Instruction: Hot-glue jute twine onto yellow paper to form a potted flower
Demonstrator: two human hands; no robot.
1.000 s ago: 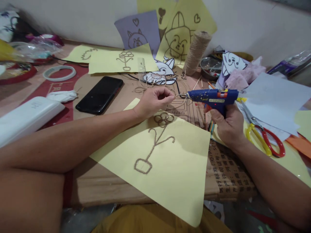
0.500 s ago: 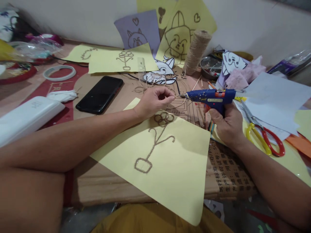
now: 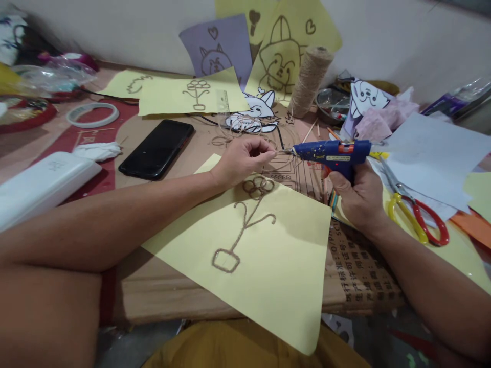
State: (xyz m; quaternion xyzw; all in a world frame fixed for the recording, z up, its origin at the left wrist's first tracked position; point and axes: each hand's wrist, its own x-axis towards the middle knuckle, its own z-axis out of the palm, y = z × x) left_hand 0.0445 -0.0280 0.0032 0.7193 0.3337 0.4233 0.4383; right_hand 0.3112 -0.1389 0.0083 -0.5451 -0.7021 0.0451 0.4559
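Observation:
My right hand (image 3: 358, 194) grips a blue hot glue gun (image 3: 332, 153) by its handle, with the nozzle pointing left. Thumb and forefinger of my left hand (image 3: 245, 159) pinch the end of a piece of twine (image 3: 281, 166), right at the nozzle tip. Beneath my left hand lies a yellow sheet of paper (image 3: 286, 255). On it, brown twine forms a potted flower (image 3: 245, 225) with round petals, two curled leaves and a square pot. Loose twine (image 3: 230, 138) lies in loops behind my left hand.
A black phone (image 3: 157, 149) and a tape roll (image 3: 93, 115) lie to the left. A twine spool (image 3: 311, 82) stands at the back, near propped-up twine pictures (image 3: 282, 56). Scissors (image 3: 416, 204) with red and yellow handles rest at right beside white paper (image 3: 441, 158).
Almost nothing differs. Both hands keep the same pose, with the nozzle still at the twine, and the view shifts only very slightly.

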